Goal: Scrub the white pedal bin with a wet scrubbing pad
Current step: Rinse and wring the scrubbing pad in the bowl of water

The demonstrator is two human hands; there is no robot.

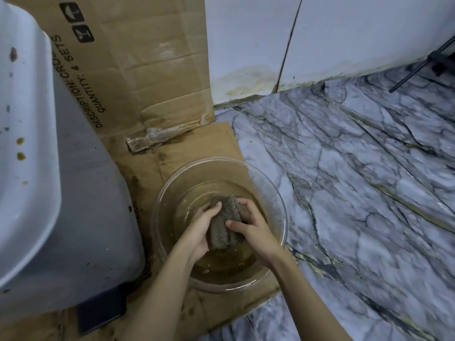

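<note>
Black print on the creased brown cardboard [138,70] propped against the white wall [344,33] read "DESCRIPTION: CRO…" and "QUANTITY: 4 SETS", the first line cut off by the bin, with square handling symbols above it. A second, stained sheet of cardboard [216,141] lay flat on the grey-veined marble-pattern floor [357,193]. On that sheet stood a round clear glass bowl [275,190] holding brownish, murky water. Over the bowl, both hands were clamped on the scrubbing pad [225,222], a coarse grey-brown, rough-textured piece folded into a thick roll: the left hand [197,232] gripped its left side, the right hand [253,230] its right, fingers curled round it. The white pedal bin [32,180], smooth plastic with rounded edges, stood just left of the bowl, its lid spotted with brown stains. Its dark pedal [101,313] jutted out at the base.
</note>
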